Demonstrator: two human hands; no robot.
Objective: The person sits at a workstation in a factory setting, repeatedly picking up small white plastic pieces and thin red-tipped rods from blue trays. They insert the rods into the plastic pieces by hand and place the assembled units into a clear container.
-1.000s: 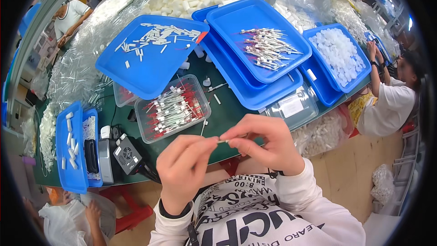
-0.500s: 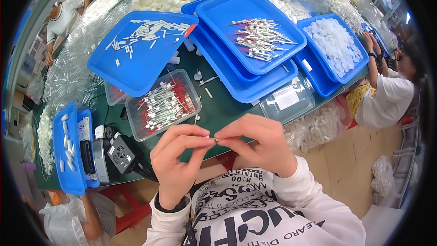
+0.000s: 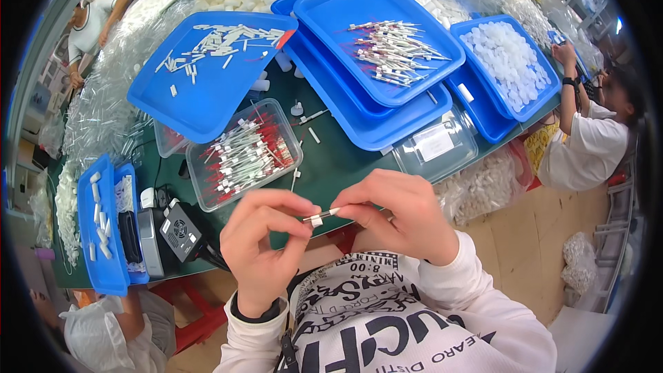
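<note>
An assembly workshop — blue trays (image 3: 200, 107) of small parts (image 3: 507, 62) and co-workers (image 3: 587, 150) around a green table (image 3: 333, 157).

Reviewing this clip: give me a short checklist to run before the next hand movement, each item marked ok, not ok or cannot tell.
1. Right hand pinches the thin white-tipped stick: ok.
2. Left hand grips the stick's other end: cannot tell; fingertips are there, but contact is unclear.
3. Clear plastic tub is uncovered above its red-and-white sticks: ok.
4. Green tabletop is free of stray pieces: not ok; a small white tube lies loose.
5. Upper blue tray sits squarely over the tray beneath: not ok; it is offset.
</note>
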